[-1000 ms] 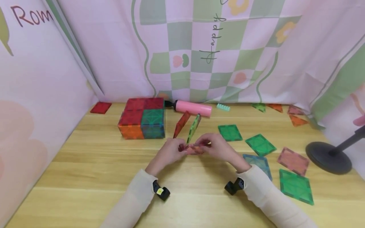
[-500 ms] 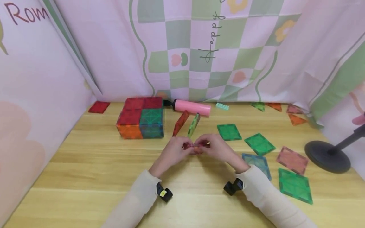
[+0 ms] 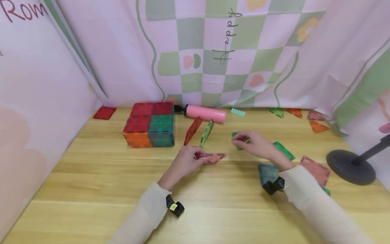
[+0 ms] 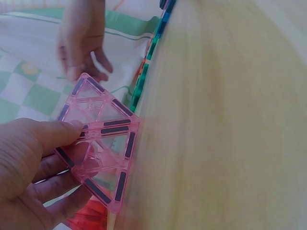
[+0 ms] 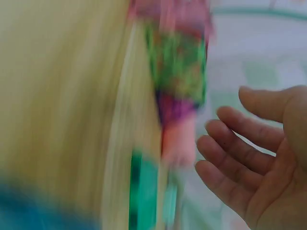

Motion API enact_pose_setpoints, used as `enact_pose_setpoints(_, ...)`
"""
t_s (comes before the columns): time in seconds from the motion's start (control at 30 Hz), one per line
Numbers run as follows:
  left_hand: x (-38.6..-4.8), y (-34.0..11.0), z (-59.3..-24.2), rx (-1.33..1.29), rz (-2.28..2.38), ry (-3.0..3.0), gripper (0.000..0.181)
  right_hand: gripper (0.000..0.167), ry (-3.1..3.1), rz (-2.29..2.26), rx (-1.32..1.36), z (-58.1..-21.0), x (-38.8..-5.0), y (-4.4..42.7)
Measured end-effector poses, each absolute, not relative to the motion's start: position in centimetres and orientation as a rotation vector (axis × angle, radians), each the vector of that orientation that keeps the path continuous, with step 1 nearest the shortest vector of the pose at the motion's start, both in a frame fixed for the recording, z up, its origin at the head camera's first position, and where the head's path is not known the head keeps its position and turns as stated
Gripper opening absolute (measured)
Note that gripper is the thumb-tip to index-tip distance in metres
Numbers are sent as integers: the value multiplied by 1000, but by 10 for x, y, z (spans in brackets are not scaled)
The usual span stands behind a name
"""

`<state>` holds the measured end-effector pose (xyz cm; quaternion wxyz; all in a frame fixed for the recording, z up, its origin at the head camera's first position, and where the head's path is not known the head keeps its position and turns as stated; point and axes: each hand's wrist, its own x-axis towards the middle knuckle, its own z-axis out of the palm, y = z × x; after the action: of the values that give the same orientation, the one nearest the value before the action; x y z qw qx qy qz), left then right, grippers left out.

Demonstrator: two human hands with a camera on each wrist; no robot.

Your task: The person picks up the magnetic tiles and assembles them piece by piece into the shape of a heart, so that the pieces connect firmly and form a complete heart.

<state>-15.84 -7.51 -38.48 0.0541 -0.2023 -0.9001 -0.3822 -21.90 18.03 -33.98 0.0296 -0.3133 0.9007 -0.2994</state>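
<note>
My left hand (image 3: 184,164) pinches two pink translucent triangular magnetic tiles (image 3: 215,158) between thumb and fingers, low over the table. In the left wrist view the pink triangular tiles (image 4: 115,127) meet along one edge, dark magnet strips lining their sides. My right hand (image 3: 256,145) hovers apart to the right, above a partly covered green square tile (image 3: 235,135). Its fingers look relaxed and hold nothing in the right wrist view, where the right hand (image 5: 268,158) is seen from the palm side. Just behind my left hand stand a red tile (image 3: 192,131) and a light green tile (image 3: 207,133) on edge.
A box of red, orange, green and blue tiles (image 3: 150,125) stands at left. Behind lie a pink pump-like cylinder (image 3: 205,113) and a mint studded brick (image 3: 238,112). Several loose tiles, including a pink one (image 3: 315,169), lie right, near a black stand base (image 3: 350,167).
My right hand has let go of the pink triangular tiles and moved right, over the green tiles. My left hand keeps its grip on the pink ones, nearly in place.
</note>
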Motion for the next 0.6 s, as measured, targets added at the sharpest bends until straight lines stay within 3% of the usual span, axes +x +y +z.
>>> enact_pose_setpoints(0.37, -159, -77, -385, -578, -1196, -2761, 7, 26, 3080, -613, -532, -353, -301, 319)
enact_pose_setpoints(0.6, -158, -75, -386, -567, -1169, -2762, 6, 55, 2957, -305, -348, -358, -319, 398)
